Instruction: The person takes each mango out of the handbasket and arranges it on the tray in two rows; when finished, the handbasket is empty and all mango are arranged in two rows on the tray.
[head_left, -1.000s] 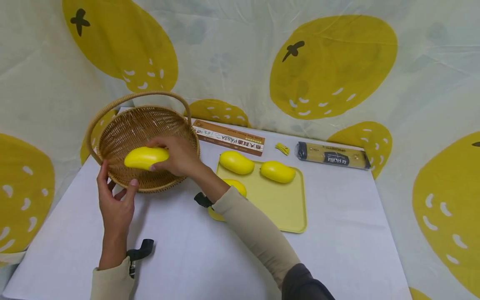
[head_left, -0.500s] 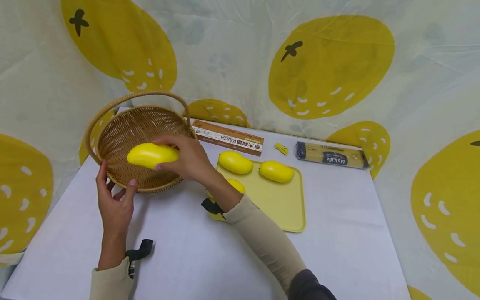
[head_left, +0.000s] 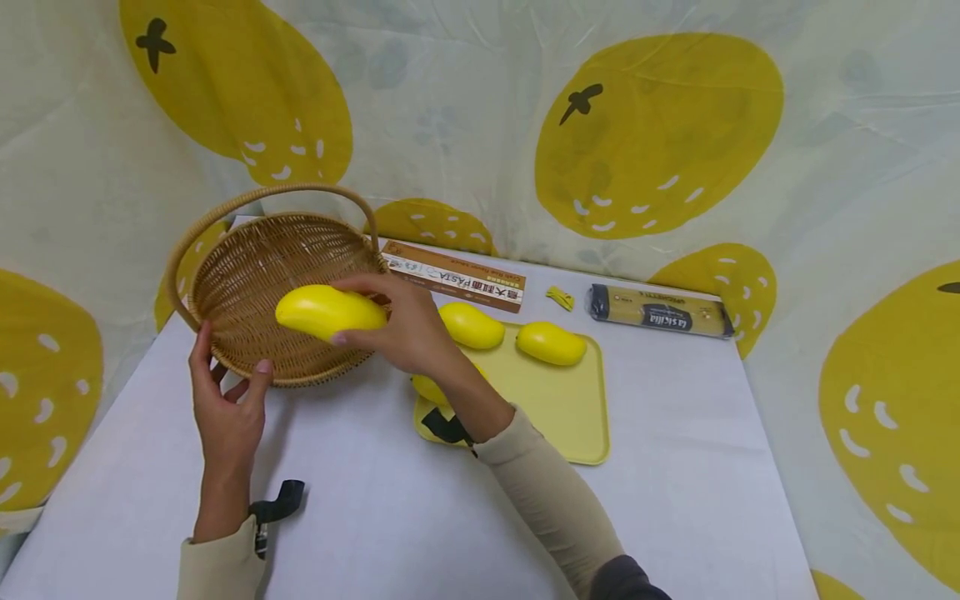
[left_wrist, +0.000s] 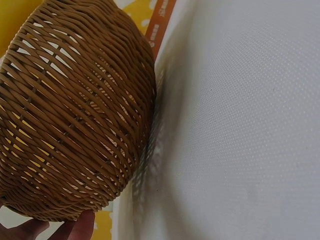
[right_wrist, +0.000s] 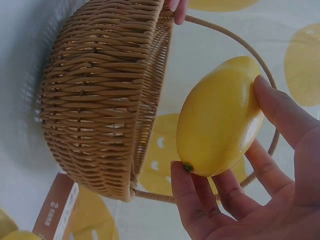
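My right hand (head_left: 408,325) grips a yellow mango (head_left: 330,312) between thumb and fingers, held above the near right part of a wicker basket (head_left: 247,292). In the right wrist view the mango (right_wrist: 217,120) shows its green stem end, and the basket (right_wrist: 95,105) is beside it, apart from it. With thumb and fingers, my left hand (head_left: 228,421) holds the basket's near left rim. The left wrist view has the basket's woven side (left_wrist: 75,105) and a few fingertips under it. The visible inside of the basket holds nothing.
A yellow tray (head_left: 555,417) carries several mangoes (head_left: 551,343), one partly behind my right forearm. Behind it lie a pasta box (head_left: 453,275), a small yellow bundle (head_left: 559,297) and a spaghetti pack (head_left: 660,310). A patterned cloth hangs behind the white table.
My right hand has moved right and toward me with the mango, from over the basket's middle to its near right side. My left hand stays at the basket rim.
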